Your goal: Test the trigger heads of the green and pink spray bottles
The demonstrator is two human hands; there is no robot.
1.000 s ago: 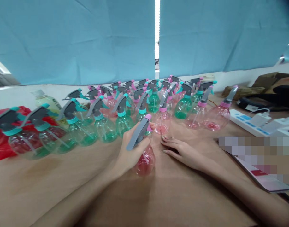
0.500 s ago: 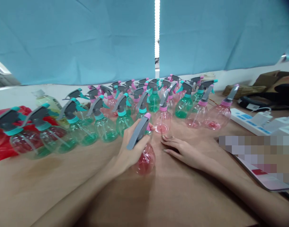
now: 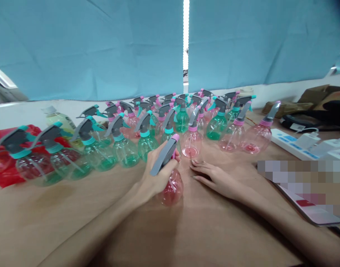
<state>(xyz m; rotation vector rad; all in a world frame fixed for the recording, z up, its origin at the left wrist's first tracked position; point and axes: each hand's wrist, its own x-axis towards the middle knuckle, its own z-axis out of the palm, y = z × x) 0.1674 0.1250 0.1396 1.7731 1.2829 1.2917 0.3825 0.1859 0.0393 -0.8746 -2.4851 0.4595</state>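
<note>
My left hand [image 3: 158,171] is wrapped round the neck of a pink spray bottle [image 3: 172,190] with a grey trigger head and pink nozzle. The bottle stands upright, or nearly so, at the middle of the table; whether its base touches the wood I cannot tell. My right hand [image 3: 211,176] lies on the tabletop to the right of it, fingers stretched out, holding nothing. Just beyond those fingertips is another pink spray bottle [image 3: 191,144]. A green spray bottle [image 3: 148,144] with a turquoise collar stands behind my left hand.
Rows of green and pink spray bottles fill the back of the brown table [image 3: 214,233]. A red plastic bag [image 3: 8,174] and a yellowish bottle [image 3: 58,120] are at left. On the right lie a white power strip [image 3: 288,142], black headgear [image 3: 306,118] and a partly blurred-out flat device [image 3: 306,202].
The view has shifted very slightly. My left hand keeps its grip on the pink spray bottle, and my right hand rests in the same place.
</note>
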